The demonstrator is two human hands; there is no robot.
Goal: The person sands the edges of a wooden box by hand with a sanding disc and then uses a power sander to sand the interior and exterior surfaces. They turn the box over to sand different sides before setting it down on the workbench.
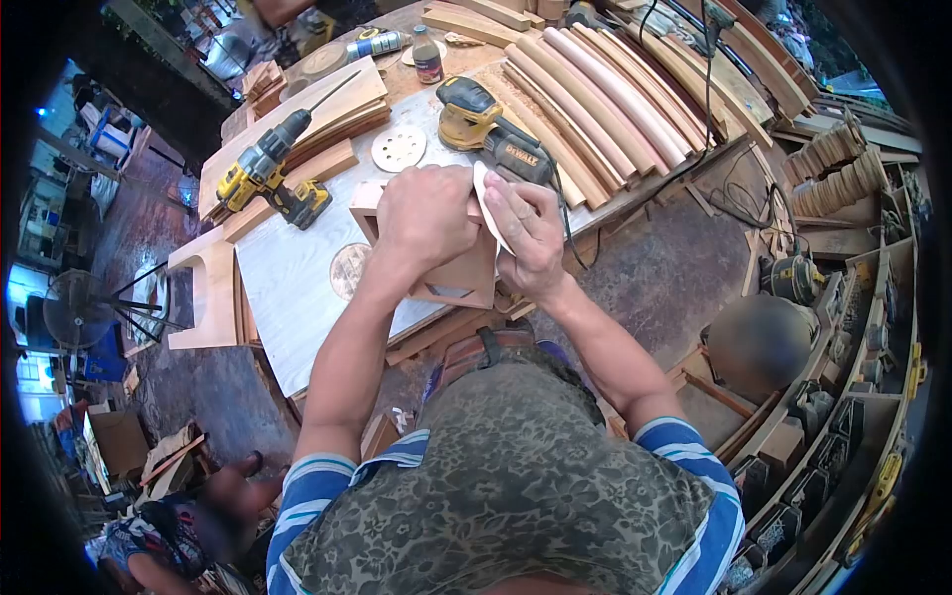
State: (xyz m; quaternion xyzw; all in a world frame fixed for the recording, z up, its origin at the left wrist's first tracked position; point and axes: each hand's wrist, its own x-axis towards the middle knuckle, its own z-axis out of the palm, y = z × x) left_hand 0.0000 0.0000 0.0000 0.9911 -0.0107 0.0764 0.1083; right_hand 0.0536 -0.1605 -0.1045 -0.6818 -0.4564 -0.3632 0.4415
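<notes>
My left hand (426,220) is closed over the top of a small wooden box frame (466,276) at the near edge of the workbench. With its fingers bent round it, my right hand (531,233) holds a pale sheet (490,206), perhaps sandpaper, against the right side of the frame. Just beyond my hands lies a yellow and black sander (469,114) with a black dust bag (516,157). A perforated round disc (399,148) rests on the bench to the left of the sander, and another disc (349,271) lies left of my left wrist.
A yellow drill (268,174) lies by stacked boards (342,104) at left. Long curved wood strips (605,99) fill the bench's right side. A glass bottle (427,57) stands at the back. Cables hang at right. Another person (164,540) is at lower left.
</notes>
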